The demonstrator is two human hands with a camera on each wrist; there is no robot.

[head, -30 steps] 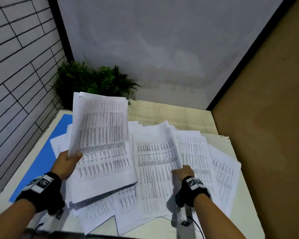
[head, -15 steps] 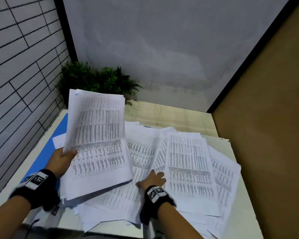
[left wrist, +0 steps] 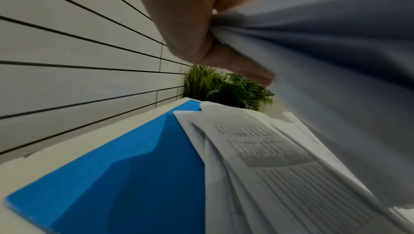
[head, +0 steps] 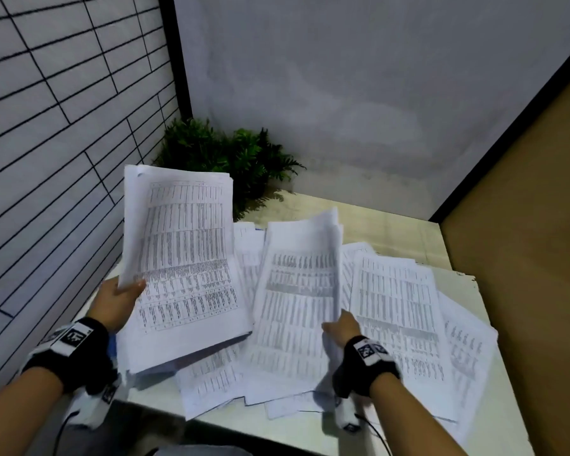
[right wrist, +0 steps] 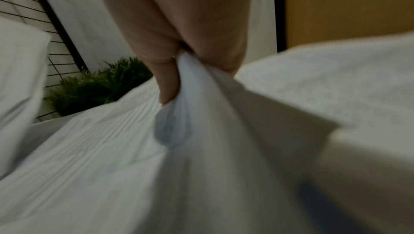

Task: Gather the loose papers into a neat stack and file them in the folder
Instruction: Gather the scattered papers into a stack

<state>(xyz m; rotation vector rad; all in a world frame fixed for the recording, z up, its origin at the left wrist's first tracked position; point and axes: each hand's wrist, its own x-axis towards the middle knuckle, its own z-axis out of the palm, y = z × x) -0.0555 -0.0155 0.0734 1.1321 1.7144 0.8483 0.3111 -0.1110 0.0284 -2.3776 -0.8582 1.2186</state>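
My left hand (head: 119, 296) grips the left edge of a thick stack of printed sheets (head: 185, 258), lifted and tilted above the table; the left wrist view shows my thumb and fingers (left wrist: 224, 57) pinching it. My right hand (head: 339, 325) pinches the right edge of a few printed sheets (head: 297, 291), raising them off the pile; in the right wrist view the paper (right wrist: 186, 106) bunches between thumb and finger. More loose sheets (head: 395, 311) lie spread over the table's right half. The blue folder (left wrist: 125, 163) lies flat at the table's left, mostly hidden under papers in the head view.
A green fern-like plant (head: 224, 156) stands in the back left corner. The tiled wall (head: 53, 133) runs close along the left, a brown panel (head: 520, 225) along the right. Bare wood tabletop (head: 385, 232) shows behind the papers; some sheets overhang the near edge (head: 277, 422).
My right hand went from lying on the papers at centre to pinching a few sheets and lifting them. The left hand's stack stayed raised, shifting slightly.
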